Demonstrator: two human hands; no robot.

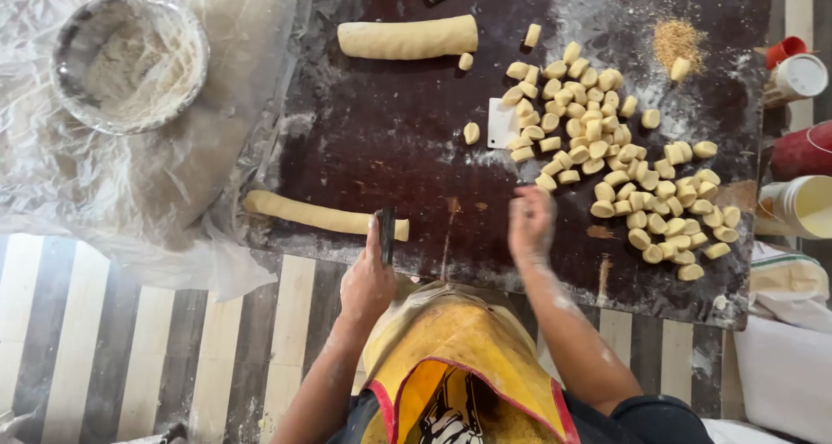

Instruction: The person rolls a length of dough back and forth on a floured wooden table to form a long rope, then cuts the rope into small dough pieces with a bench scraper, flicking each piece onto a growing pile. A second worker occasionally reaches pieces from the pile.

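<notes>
My left hand grips a dark flat scraper, its blade set down across a long thin dough roll near the roll's right end. My right hand is blurred, fingers apart and holding nothing, at the near edge of a heap of several cut dough pieces. A thicker dough log lies at the far side of the dark, floured board. A small white scraper lies beside the heap.
A metal bowl of flour sits on clear plastic sheeting at the left. White tubs and a red container stand at the right edge. A pinch of brown crumbs lies far right. Striped floor shows below.
</notes>
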